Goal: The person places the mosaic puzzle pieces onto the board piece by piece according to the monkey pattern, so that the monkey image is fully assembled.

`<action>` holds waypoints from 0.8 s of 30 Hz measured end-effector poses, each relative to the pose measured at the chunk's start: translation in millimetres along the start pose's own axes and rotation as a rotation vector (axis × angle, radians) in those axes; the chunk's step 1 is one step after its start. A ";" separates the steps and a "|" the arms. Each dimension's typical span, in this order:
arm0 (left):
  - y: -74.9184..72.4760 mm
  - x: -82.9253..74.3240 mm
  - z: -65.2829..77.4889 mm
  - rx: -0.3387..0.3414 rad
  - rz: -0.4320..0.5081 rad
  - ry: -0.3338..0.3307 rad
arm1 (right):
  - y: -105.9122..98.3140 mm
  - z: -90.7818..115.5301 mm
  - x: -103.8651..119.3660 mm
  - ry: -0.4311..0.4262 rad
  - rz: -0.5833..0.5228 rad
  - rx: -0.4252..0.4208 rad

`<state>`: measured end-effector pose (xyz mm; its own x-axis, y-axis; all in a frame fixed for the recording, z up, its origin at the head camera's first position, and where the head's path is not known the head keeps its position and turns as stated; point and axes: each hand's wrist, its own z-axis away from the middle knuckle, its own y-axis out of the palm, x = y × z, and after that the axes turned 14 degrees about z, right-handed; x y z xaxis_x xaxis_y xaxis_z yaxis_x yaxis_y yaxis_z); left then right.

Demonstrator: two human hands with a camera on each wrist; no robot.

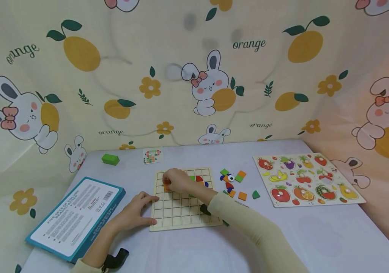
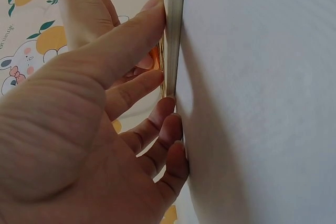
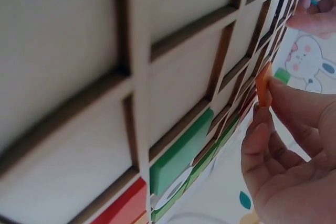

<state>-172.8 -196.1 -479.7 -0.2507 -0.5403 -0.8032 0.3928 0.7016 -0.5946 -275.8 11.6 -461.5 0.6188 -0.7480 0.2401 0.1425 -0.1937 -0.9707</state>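
A wooden grid board [image 1: 177, 216] lies flat on the white table. Over its upper left cells, my right hand [image 1: 177, 181] pinches a small orange tile [image 3: 264, 85] between thumb and fingertips. The left hand [image 1: 131, 214] touches the board's left edge with spread thumb and fingers; in the left wrist view, fingertips [image 2: 178, 150] lie along that edge. Green tiles [image 3: 181, 148] and a red tile [image 3: 123, 203] sit in cells of the board, with a white piece beside them. The right hand and forearm cover part of the grid in the head view.
Loose coloured tiles [image 1: 240, 176] lie right of the board. A fruit puzzle board [image 1: 296, 204] is farther right. A blue-edged box [image 1: 78, 216] lies at left. A pattern card [image 1: 152, 155] and a green block [image 1: 110, 159] are at the back.
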 end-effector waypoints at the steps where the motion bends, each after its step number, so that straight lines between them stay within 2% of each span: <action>1: 0.0 0.1 -0.1 0.000 -0.001 0.001 | 0.0 0.2 0.3 0.000 -0.003 -0.002; 16: 0.1 1.5 -0.5 -0.001 -0.008 0.006 | 0.2 2.8 1.8 0.021 0.087 0.001; 24: 0.4 0.7 0.0 -0.003 0.004 0.001 | -0.2 5.9 3.3 0.024 0.086 -0.018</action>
<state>-172.8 -196.3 -480.5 -0.2497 -0.5370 -0.8058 0.3916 0.7051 -0.5912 -269.2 12.9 -460.6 0.6095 -0.7772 0.1567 0.0756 -0.1398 -0.9873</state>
